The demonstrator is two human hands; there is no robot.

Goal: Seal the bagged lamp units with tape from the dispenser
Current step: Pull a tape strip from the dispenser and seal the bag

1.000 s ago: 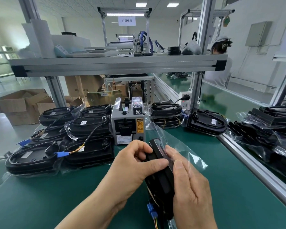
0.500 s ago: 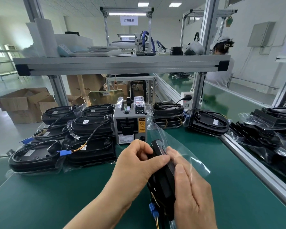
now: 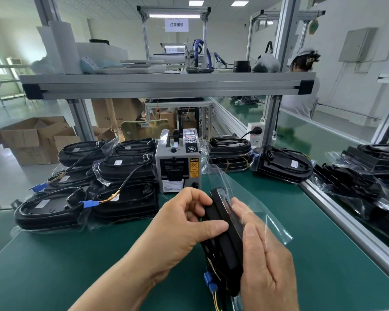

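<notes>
A black lamp unit [image 3: 225, 234] stands on edge over the green table, half inside a clear plastic bag [image 3: 254, 198] whose open end sticks out to the far right. My left hand [image 3: 184, 225] grips the unit from the left, thumb across its edge. My right hand [image 3: 265, 265] lies flat with straight fingers against the bag on the right side. A blue connector [image 3: 209, 282] with yellow wires hangs at the unit's near end. The grey tape dispenser [image 3: 177, 167] stands just behind my hands.
Bagged lamp units lie stacked to the left [image 3: 124, 185] and right [image 3: 229, 153] of the dispenser, and more lie beyond the aluminium rail [image 3: 346, 223] at right. An aluminium shelf [image 3: 166, 84] runs overhead. A person in white [image 3: 301, 95] works at the far right.
My hands and the bagged unit stay almost in place; the view has shifted slightly. My right hand has slid a little along the bag.
</notes>
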